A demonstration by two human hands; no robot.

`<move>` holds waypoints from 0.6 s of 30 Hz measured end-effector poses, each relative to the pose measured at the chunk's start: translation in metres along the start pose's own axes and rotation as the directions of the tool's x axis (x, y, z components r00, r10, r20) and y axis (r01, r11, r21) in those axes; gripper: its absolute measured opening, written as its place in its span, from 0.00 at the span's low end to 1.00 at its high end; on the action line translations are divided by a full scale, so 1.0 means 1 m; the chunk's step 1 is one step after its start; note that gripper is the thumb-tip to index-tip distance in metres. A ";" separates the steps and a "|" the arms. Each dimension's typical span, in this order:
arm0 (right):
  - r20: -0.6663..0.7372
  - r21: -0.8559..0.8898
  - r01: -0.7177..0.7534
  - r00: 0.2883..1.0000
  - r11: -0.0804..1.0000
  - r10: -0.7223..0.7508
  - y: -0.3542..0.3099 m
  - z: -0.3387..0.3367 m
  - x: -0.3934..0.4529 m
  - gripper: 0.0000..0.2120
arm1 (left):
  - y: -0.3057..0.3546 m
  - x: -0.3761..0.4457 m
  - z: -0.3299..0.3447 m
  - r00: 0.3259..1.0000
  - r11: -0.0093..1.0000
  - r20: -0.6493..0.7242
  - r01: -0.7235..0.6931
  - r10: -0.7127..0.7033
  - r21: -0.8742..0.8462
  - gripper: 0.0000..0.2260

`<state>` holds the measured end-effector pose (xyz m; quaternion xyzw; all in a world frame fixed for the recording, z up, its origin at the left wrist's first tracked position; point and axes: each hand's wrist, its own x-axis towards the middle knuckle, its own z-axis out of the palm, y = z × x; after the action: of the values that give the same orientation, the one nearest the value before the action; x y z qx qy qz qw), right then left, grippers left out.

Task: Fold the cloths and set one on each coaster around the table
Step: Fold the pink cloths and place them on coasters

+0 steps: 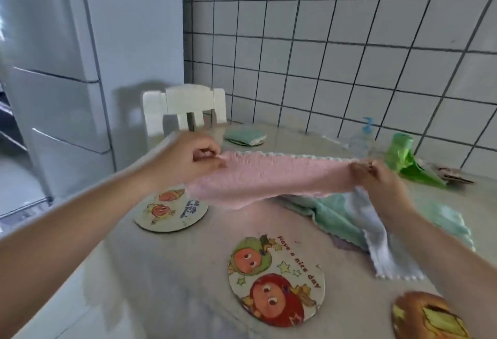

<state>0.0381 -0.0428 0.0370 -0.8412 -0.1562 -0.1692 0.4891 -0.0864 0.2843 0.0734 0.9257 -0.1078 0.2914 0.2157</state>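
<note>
Head view, pink cloth (279, 177) stretched between hands

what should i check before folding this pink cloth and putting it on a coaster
1. Both corners held: left hand and right hand each pinch an end of the pink cloth: ok.
2. Cloth stretched flat, clear of the table: ok.
3. Right grip holds the pink cloth only: cannot tell; a grey cloth hangs right below it.
4. Bare coaster nearby: left coaster and near coaster carry no cloth: ok.
5. Far coaster free: not ok, a folded green cloth lies on it.
</note>
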 end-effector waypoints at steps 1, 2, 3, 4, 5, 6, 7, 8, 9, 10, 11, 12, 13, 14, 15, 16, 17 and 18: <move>0.052 0.014 -0.022 0.998 1.000 0.021 0.008 0.003 -0.011 0.11 | 0.000 -0.014 0.008 0.999 0.999 0.041 0.013 -0.011 -0.034 0.14; 0.106 0.040 -0.051 0.993 0.998 0.046 0.014 0.005 -0.022 0.11 | 0.001 -0.028 0.015 0.996 0.996 0.082 0.037 -0.030 -0.081 0.13; 0.154 0.055 -0.085 0.985 0.995 0.075 0.019 0.007 -0.032 0.10 | 0.001 -0.040 0.022 0.992 0.988 0.122 0.059 -0.042 -0.141 0.12; 0.204 0.062 -0.129 0.972 0.990 0.114 0.020 0.007 -0.042 0.10 | -0.002 -0.051 0.027 0.986 0.975 0.161 0.082 -0.048 -0.206 0.12; 0.252 0.056 -0.178 0.955 0.982 0.159 0.020 0.006 -0.051 0.10 | -0.004 -0.059 0.031 0.975 0.961 0.211 0.116 -0.063 -0.250 0.13; 0.303 0.056 -0.227 0.932 0.972 0.200 0.021 0.006 -0.059 0.11 | -0.006 -0.067 0.033 0.959 0.948 0.271 0.162 -0.085 -0.275 0.14; 0.359 0.049 -0.281 0.900 0.958 0.246 0.021 0.005 -0.066 0.11 | -0.008 -0.073 0.035 0.934 0.933 0.342 0.208 -0.101 -0.293 0.17; 0.423 0.027 -0.343 0.855 0.939 0.300 0.025 0.003 -0.071 0.10 | -0.009 -0.079 0.036 0.904 0.910 0.414 0.258 -0.109 -0.325 0.19; 0.490 0.006 -0.407 0.798 0.913 0.352 0.024 0.001 -0.076 0.10 | -0.006 -0.084 0.036 0.871 0.875 0.479 0.311 -0.106 -0.372 0.20; 0.553 -0.019 -0.464 0.733 0.885 0.397 0.025 -0.001 -0.079 0.10 | -0.004 -0.088 0.036 0.839 0.840 0.537 0.353 -0.089 -0.412 0.19; 0.604 -0.048 -0.513 0.668 0.857 0.434 0.024 -0.003 -0.081 0.11 | -0.001 -0.092 0.037 0.807 0.813 0.588 0.381 -0.060 -0.440 0.18; 0.638 -0.078 -0.544 0.616 0.835 0.461 0.029 -0.005 -0.081 0.11 | 0.002 -0.095 0.037 0.773 0.800 0.633 0.406 -0.043 -0.441 0.16; 0.655 -0.096 -0.571 0.581 0.815 0.484 0.028 -0.006 -0.082 0.12 | 0.004 -0.096 0.038 0.743 0.792 0.669 0.430 -0.038 -0.433 0.14; 0.662 -0.108 -0.581 0.564 0.807 0.494 0.029 -0.007 -0.082 0.12 | 0.004 -0.096 0.038 0.720 0.788 0.692 0.456 -0.052 -0.415 0.12; 0.658 -0.106 -0.589 0.563 0.801 0.501 0.028 -0.007 -0.082 0.11 | 0.002 -0.095 0.039 0.709 0.779 0.700 0.485 -0.084 -0.397 0.10; 0.643 -0.108 -0.580 0.579 0.807 0.502 0.031 -0.006 -0.080 0.10 | 0.001 -0.093 0.040 0.711 0.761 0.691 0.519 -0.132 -0.389 0.09; 0.614 -0.106 -0.568 0.609 0.816 0.503 0.031 -0.004 -0.077 0.10 | -0.003 -0.091 0.041 0.719 0.737 0.669 0.554 -0.189 -0.387 0.07; 0.575 -0.103 -0.535 0.656 0.839 0.489 0.034 -0.002 -0.074 0.10 | -0.007 -0.088 0.042 0.730 0.707 0.636 0.587 -0.252 -0.393 0.05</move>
<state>-0.0140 -0.0675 -0.0206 -0.8420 -0.0604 0.2459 0.4763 -0.1345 0.2773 -0.0115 0.8579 -0.0218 -0.0863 0.5061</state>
